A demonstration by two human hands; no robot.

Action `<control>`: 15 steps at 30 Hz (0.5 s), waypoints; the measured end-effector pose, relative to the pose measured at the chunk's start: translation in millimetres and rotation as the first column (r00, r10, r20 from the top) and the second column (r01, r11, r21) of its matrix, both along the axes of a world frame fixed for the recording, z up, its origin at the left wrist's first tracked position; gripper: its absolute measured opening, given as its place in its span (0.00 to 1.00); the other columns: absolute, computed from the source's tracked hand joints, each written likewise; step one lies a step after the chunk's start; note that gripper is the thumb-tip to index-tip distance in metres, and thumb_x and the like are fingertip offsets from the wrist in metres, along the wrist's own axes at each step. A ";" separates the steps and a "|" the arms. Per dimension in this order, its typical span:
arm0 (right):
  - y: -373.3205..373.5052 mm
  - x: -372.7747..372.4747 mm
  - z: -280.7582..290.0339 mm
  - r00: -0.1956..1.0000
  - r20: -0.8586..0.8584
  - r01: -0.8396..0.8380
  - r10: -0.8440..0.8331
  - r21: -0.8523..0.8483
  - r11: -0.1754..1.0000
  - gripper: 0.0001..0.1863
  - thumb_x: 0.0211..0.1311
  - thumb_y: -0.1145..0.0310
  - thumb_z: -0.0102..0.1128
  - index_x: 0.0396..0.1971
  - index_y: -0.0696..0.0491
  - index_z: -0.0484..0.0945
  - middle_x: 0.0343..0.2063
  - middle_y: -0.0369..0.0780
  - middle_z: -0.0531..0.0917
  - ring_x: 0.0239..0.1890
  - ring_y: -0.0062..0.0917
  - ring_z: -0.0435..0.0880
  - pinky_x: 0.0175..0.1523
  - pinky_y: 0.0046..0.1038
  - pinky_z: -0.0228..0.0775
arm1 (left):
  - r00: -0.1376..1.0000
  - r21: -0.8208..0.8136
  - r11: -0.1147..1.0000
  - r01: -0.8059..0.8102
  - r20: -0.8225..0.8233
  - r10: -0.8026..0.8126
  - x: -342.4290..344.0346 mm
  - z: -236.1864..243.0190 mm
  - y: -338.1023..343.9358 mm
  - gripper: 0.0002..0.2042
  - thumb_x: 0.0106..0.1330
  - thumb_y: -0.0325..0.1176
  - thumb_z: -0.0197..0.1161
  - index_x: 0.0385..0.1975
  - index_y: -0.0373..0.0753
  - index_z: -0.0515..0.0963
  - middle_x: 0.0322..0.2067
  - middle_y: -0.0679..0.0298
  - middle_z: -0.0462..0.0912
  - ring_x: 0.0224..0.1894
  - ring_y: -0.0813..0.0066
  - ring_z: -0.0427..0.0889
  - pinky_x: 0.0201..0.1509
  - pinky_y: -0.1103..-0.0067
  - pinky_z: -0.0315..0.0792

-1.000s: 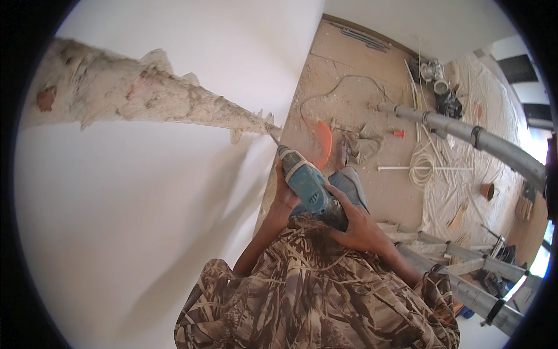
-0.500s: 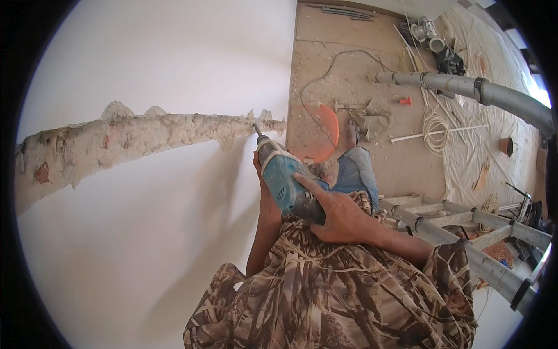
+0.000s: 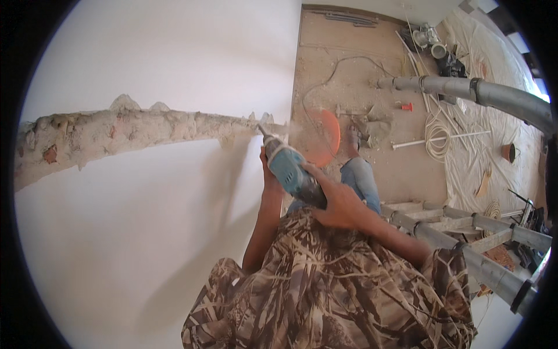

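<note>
I hold a teal power drill (image 3: 288, 170) at a slant against the white wall (image 3: 163, 64). Its bit meets the lower edge of a rough chased channel (image 3: 116, 134) near the channel's narrow right end, where pale dust blurs the view. My left hand (image 3: 268, 174) is closed round the front of the drill, its fingers partly hidden behind the body. My right hand (image 3: 337, 203) wraps round the rear grip.
On the dusty floor (image 3: 337, 38) lie an orange disc (image 3: 325, 136), coiled cable (image 3: 436, 139), white pipes and plastic sheeting (image 3: 488, 174). A grey tube (image 3: 465, 87) crosses at the right, and a metal ladder (image 3: 488, 244) lies low right beside my legs.
The view has turned, levelling the channel. The drill moved leftward and up from a second ago, then slightly right again, with both hands still on it. Dust now shows by the bit.
</note>
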State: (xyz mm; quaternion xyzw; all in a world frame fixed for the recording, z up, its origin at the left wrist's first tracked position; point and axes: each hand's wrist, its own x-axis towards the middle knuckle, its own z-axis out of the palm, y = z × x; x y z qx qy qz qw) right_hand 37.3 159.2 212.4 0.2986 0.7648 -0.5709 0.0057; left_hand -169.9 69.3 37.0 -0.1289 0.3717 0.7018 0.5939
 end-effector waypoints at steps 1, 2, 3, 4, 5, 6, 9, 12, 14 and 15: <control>1.9 0.4 4.0 1.000 -0.004 -0.008 0.008 -0.050 0.999 0.53 0.49 0.65 0.66 0.76 0.41 0.48 0.43 0.57 0.83 0.50 0.56 0.81 0.61 0.46 0.67 | 1.000 0.018 1.000 0.014 0.001 -0.014 -4.3 -4.2 -13.0 0.34 0.68 0.71 0.45 0.50 0.44 0.79 0.43 0.58 0.86 0.45 0.61 0.86 0.54 0.58 0.80; 2.0 9.0 14.3 1.000 0.019 -0.002 0.004 -0.097 0.995 0.53 0.49 0.66 0.66 0.76 0.41 0.49 0.43 0.57 0.83 0.49 0.55 0.81 0.60 0.45 0.68 | 0.999 0.031 0.999 0.032 0.031 -0.033 4.2 10.2 -11.0 0.34 0.68 0.70 0.45 0.50 0.44 0.79 0.44 0.58 0.86 0.46 0.60 0.86 0.55 0.58 0.79; 2.5 17.0 21.9 0.999 0.042 0.005 0.001 -0.146 0.989 0.53 0.48 0.67 0.66 0.76 0.41 0.49 0.42 0.57 0.83 0.48 0.55 0.82 0.59 0.44 0.70 | 0.997 0.043 0.998 0.049 0.060 -0.052 13.2 24.7 -8.1 0.34 0.69 0.70 0.44 0.51 0.44 0.79 0.44 0.58 0.86 0.47 0.60 0.86 0.56 0.58 0.79; 3.4 21.7 24.5 0.999 0.037 0.011 -0.006 -0.153 0.988 0.53 0.48 0.68 0.66 0.76 0.42 0.50 0.42 0.57 0.83 0.47 0.55 0.82 0.57 0.44 0.71 | 0.995 0.055 0.997 0.062 0.080 -0.067 16.8 36.7 -5.5 0.34 0.69 0.70 0.44 0.51 0.43 0.78 0.45 0.58 0.86 0.48 0.60 0.86 0.57 0.58 0.78; 4.6 26.1 25.8 0.999 0.032 0.017 -0.012 -0.161 0.987 0.53 0.47 0.69 0.67 0.76 0.43 0.51 0.41 0.57 0.83 0.45 0.54 0.82 0.56 0.43 0.72 | 0.993 0.150 0.987 0.064 0.093 -0.079 16.4 33.5 -7.9 0.34 0.70 0.69 0.45 0.53 0.43 0.77 0.46 0.58 0.86 0.49 0.59 0.85 0.60 0.57 0.76; 6.9 29.4 26.5 0.999 0.027 0.023 -0.019 -0.170 0.985 0.53 0.47 0.70 0.67 0.75 0.44 0.51 0.41 0.57 0.84 0.44 0.54 0.83 0.55 0.42 0.73 | 0.990 0.160 0.986 0.045 0.125 -0.065 15.5 35.2 -8.8 0.33 0.70 0.68 0.46 0.54 0.43 0.77 0.46 0.58 0.85 0.50 0.59 0.85 0.60 0.57 0.76; 22.7 38.0 28.1 0.997 -0.063 0.030 -0.037 -0.107 0.994 0.51 0.46 0.71 0.67 0.74 0.48 0.54 0.39 0.56 0.84 0.41 0.52 0.83 0.52 0.41 0.74 | 0.983 0.152 0.988 0.004 0.180 -0.032 22.4 37.6 -4.7 0.33 0.70 0.68 0.48 0.55 0.43 0.76 0.48 0.59 0.85 0.53 0.61 0.83 0.61 0.58 0.75; 45.8 39.3 28.9 0.998 -0.068 0.013 -0.017 -0.059 0.998 0.50 0.45 0.71 0.67 0.73 0.50 0.56 0.40 0.54 0.84 0.42 0.50 0.84 0.53 0.40 0.74 | 0.993 0.081 0.997 0.003 0.118 -0.013 28.3 47.2 8.7 0.33 0.70 0.68 0.50 0.56 0.43 0.75 0.51 0.61 0.83 0.54 0.63 0.83 0.61 0.61 0.75; 66.1 37.5 27.1 0.991 -0.135 -0.008 0.011 0.021 1.000 0.50 0.44 0.72 0.67 0.73 0.50 0.57 0.42 0.54 0.84 0.45 0.49 0.84 0.56 0.40 0.73 | 0.995 0.079 0.997 -0.020 0.098 0.012 27.7 58.0 18.7 0.33 0.70 0.67 0.50 0.57 0.43 0.75 0.52 0.62 0.83 0.54 0.65 0.82 0.60 0.64 0.76; 75.9 35.1 26.5 0.982 -0.184 -0.017 0.030 0.076 0.997 0.50 0.44 0.72 0.67 0.72 0.50 0.57 0.44 0.53 0.83 0.48 0.48 0.83 0.57 0.40 0.72 | 0.993 0.053 0.998 -0.041 0.115 0.035 25.6 58.9 21.7 0.33 0.70 0.67 0.49 0.58 0.43 0.74 0.52 0.62 0.83 0.54 0.66 0.82 0.60 0.65 0.76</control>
